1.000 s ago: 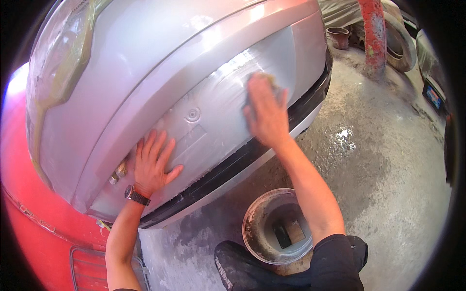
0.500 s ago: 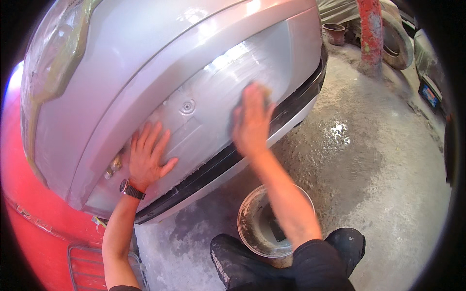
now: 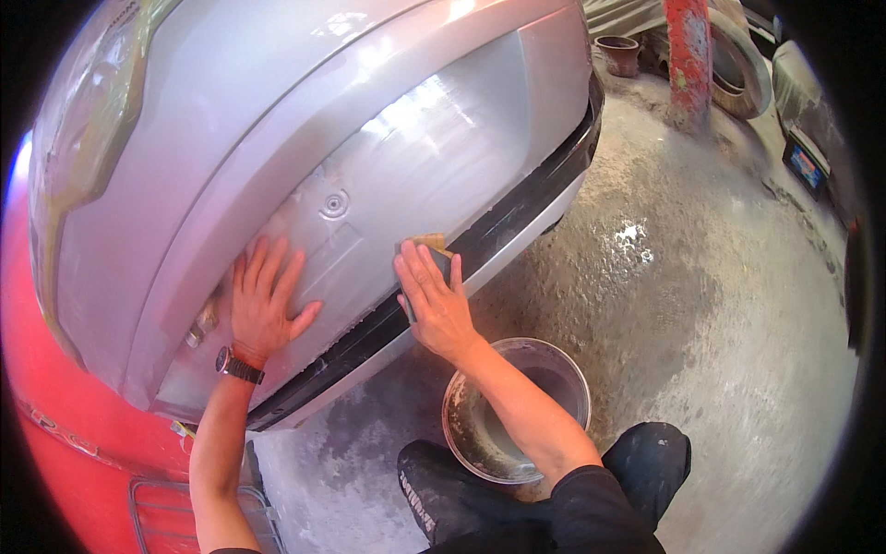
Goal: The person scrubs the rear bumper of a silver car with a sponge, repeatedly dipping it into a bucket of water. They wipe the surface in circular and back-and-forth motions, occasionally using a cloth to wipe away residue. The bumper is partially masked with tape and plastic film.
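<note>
A silver-grey car bumper (image 3: 268,111) fills the upper left, its recessed panel (image 3: 443,157) wet and shiny. On the panel's left part my left hand (image 3: 265,300) lies flat with its fingers spread, a dark watch (image 3: 238,364) at the wrist. Farther right, my right hand (image 3: 436,300) presses a piece of sandpaper (image 3: 427,242) against the panel's lower edge, beside the black trim strip (image 3: 503,222). Its tan side and a dark grey part show around the fingers; the rest is hidden under the palm. A round fitting (image 3: 334,204) sits between and above the hands.
Below my right forearm stands a round bucket (image 3: 454,420) with water, between my knees. A red surface (image 3: 74,443) and a dark wire rack (image 3: 152,506) are at left. Wet concrete floor (image 3: 701,305) spreads right, toward a red post (image 3: 688,65), a pot (image 3: 618,57) and a tyre (image 3: 752,74).
My right hand has slid down and left along the panel with the sandpaper, to its lower edge. My left hand stays on the same spot. The whole view has shifted slightly.
</note>
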Available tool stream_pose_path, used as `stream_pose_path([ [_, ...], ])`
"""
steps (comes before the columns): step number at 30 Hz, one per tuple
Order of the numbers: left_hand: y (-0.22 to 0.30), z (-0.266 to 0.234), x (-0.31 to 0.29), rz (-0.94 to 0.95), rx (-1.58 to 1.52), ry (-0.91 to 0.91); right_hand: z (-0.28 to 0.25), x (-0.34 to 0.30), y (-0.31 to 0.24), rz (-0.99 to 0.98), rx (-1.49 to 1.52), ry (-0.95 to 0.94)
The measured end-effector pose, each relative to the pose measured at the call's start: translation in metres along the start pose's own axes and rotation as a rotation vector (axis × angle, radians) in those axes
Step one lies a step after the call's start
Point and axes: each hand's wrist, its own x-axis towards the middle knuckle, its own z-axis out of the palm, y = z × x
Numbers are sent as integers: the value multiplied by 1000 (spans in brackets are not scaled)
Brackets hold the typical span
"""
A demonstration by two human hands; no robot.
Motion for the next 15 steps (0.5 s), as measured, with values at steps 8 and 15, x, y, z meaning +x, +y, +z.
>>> stream_pose_path([
  [8,0,6,3,12,-14,-1,-29,56,65,226,-193,315],
  [15,2,-2,2,7,18,11,-44,82,82,-183,-248,76],
])
